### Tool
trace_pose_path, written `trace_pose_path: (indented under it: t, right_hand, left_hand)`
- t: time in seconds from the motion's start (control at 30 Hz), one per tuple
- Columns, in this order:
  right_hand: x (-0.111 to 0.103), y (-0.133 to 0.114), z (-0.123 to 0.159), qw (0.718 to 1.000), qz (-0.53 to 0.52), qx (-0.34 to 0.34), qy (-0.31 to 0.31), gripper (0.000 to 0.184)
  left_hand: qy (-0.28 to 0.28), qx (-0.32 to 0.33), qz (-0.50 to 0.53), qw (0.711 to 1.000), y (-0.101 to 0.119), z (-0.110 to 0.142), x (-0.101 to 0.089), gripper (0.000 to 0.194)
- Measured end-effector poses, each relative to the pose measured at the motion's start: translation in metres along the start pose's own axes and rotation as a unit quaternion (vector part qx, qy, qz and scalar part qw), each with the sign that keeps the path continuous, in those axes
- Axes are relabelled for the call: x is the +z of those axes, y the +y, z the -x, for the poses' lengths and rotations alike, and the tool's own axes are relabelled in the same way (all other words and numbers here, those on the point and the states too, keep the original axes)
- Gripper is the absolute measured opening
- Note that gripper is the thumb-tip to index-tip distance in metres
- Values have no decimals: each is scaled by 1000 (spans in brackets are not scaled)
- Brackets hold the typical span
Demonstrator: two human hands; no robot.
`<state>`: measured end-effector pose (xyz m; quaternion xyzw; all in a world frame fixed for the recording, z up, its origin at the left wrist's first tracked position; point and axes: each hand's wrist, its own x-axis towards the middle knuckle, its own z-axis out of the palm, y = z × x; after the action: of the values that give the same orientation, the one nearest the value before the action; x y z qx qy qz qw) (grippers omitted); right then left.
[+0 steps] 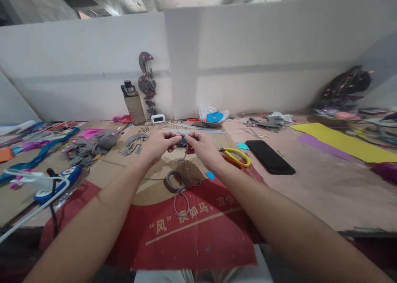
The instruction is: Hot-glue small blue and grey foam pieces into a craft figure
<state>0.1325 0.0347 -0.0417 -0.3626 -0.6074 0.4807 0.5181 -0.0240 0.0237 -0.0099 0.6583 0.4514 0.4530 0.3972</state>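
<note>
My left hand (161, 145) and my right hand (202, 146) meet over the cardboard, fingertips pinched on a small dark blue piece (182, 141). Its shape is mostly hidden by the fingers. A thin grey cord (177, 188) hangs below my right fingers and lies in loose loops on the red and tan cardboard (198, 250). Just right of my right hand are scissors with yellow and orange handles (238, 157), their blades partly hidden. A blue paper scrap (210, 175) lies near my right wrist.
A black phone (270, 157) lies to the right, with yellow paper (344, 140) beyond it. A bottle (134, 107) and a small white clock (158, 118) stand by the white partition (235, 47). Grey pieces with pink dots (89, 147) and a blue power strip (70, 177) are at left.
</note>
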Motion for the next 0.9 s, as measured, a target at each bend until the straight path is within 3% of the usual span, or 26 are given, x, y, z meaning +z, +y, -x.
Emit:
trace_pose_path:
  t: [0.1,0.23,0.47,0.7,0.77,0.9]
  right_hand:
    - [0,1,-1,1000,4,10,3,22]
    - [-1,2,-2,1000,22,2,8,21]
    - [-1,1,1,994,102,-46,10,20]
    - [8,-9,6,994,-84,39,-60,23]
    - [9,-10,8,995,-58,47,-71,21]
    - [10,-8,10,996,74,-11,-56,15]
  left_hand:
    - [-72,-48,77,993,-1,-3,-6,20]
    - [-78,-53,83,992,-2,-2,-6,21]
    - [6,-24,41,999,-5,-2,2,17]
    - [67,22,20,997,-4,-4,-3,17]
    - [99,46,0,994,-5,-5,-7,15]
    - [189,83,-64,976,-5,-6,-15,14]
